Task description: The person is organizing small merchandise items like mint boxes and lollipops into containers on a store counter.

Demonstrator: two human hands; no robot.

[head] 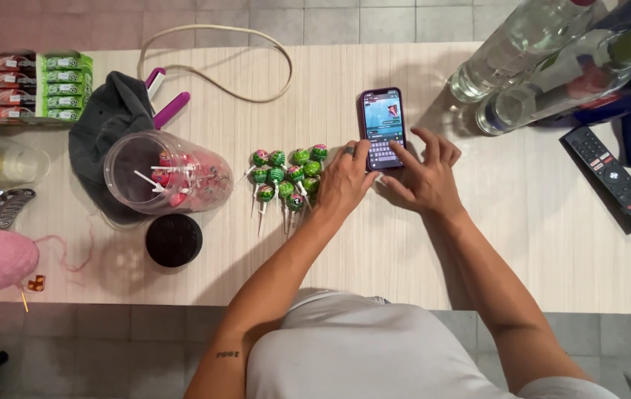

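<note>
While both hands rest on the pale wood-grain worktop (478, 244), the phone (383, 127) lies flat at centre frame, its long axis running nearly top to bottom of the frame, top end pointing to the upper edge, screen lit and facing up. My left hand (345, 181) sits at its lower left corner, fingers (360, 151) loosely curled with the thumb on the lower part of the screen, gripping nothing. My right hand (425, 177) lies at the lower right, fingers spread open, one tip touching the keyboard area. Green-wrapped lollipops (287, 177) lie clustered just left of my left hand. A clear jar (164, 174) lies tipped further left. Grey floor tiles border the worktop above and below.
</note>
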